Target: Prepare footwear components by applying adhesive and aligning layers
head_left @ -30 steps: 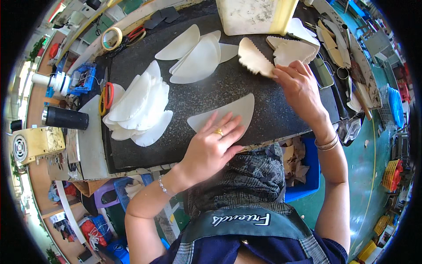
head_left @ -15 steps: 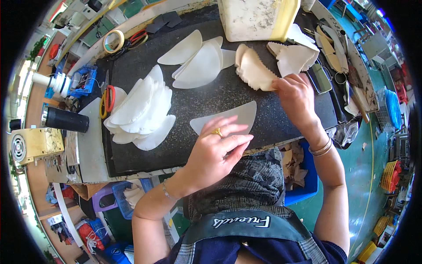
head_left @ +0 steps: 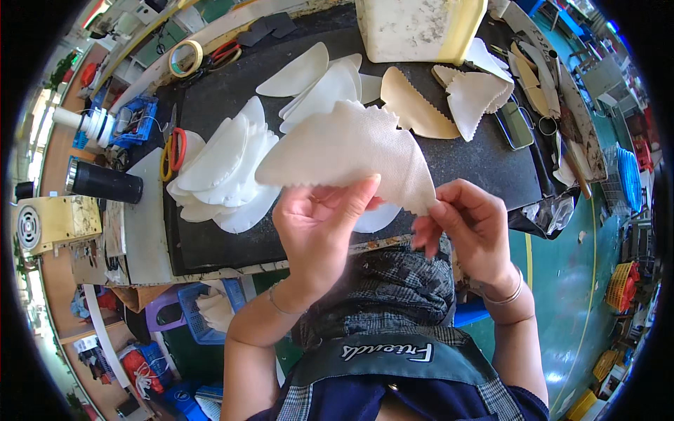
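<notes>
The jagged-edged cream piece [head_left: 344,147] is now raised above the bench [head_left: 477,168], in front of the person; half a second ago the left hand [head_left: 312,235] hovered over the white sheet [head_left: 377,220]. Its grip is narrow, thumb against fingers on the piece's near edge; the right hand [head_left: 474,228] pinches the right corner.

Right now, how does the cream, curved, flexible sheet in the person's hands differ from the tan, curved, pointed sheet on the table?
The cream sheet is pale; the tan sheet is darker and warmer.
The cream sheet is raised between the left hand and right hand; the tan sheet lies on the black work surface, untouched.
Both the cream sheet and the tan sheet have a toothed edge.
</notes>
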`<state>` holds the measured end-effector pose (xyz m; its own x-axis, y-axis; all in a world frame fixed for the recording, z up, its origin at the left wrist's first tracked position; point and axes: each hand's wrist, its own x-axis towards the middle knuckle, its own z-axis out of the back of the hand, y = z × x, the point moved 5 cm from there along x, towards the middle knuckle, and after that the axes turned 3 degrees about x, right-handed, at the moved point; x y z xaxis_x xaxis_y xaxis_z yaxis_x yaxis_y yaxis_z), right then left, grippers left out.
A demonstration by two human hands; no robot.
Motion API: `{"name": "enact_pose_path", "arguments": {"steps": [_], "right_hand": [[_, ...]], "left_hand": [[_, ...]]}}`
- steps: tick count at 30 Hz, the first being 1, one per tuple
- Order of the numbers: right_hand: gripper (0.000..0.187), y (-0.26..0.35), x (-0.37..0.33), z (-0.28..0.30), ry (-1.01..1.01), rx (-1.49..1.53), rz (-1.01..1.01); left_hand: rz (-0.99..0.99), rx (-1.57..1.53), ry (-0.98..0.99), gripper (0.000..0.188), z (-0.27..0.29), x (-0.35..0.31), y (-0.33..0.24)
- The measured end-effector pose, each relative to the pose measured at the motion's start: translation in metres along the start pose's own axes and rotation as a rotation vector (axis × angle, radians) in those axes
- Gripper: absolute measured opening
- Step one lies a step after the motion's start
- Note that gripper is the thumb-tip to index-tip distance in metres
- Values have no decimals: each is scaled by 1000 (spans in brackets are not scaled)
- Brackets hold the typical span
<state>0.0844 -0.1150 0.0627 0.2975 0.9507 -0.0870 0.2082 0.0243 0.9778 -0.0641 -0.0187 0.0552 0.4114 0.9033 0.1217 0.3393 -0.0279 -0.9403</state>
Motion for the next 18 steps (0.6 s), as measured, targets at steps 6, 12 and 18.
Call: {"name": "enact_pose_path", "arguments": {"steps": [6, 12, 18], "right_hand": [[11, 20, -25, -7, 76, -159, 196], [10, 33, -32, -15, 147, -323, 479], [19, 19, -22, -14, 145, -412, 509]], "left_hand": [[-500, 899, 154, 61, -23, -17, -44], [-432, 815, 463, 33, -40, -34, -63], [-155, 560, 447, 33, -31, -17, -41]]}}
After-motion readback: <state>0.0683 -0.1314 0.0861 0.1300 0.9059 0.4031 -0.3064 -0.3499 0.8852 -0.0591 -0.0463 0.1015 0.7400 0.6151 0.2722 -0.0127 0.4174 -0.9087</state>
